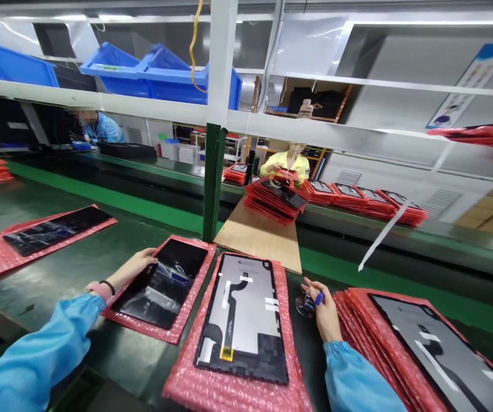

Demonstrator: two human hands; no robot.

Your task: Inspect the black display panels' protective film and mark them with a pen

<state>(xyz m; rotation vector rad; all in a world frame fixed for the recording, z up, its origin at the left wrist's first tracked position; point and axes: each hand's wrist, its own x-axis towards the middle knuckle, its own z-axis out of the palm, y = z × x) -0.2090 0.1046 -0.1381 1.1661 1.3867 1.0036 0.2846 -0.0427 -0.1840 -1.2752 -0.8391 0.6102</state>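
On the left, a glossy black display panel (164, 286) lies face up on a pink bubble-wrap pouch (177, 335). My left hand (141, 264) grips its upper left edge with the fingertips. In the middle, a second display panel (246, 309) shows its silver back, with a black flex cable and a yellow label, on a stack of pink bubble-wrap pouches (224, 392). To its right, my right hand (327, 312) is closed around a small blue pen-like piece (319, 298). A clear round disc (304, 306), like a suction cup, is by those fingertips.
A stack of pouches (366, 337) topped by another panel stands at the right. Another panel on a pouch (57, 229) lies far left. A green post (214, 183) and a wooden board (263, 237) are ahead. Two co-workers sit beyond; blue bins (173, 77) line the shelf.
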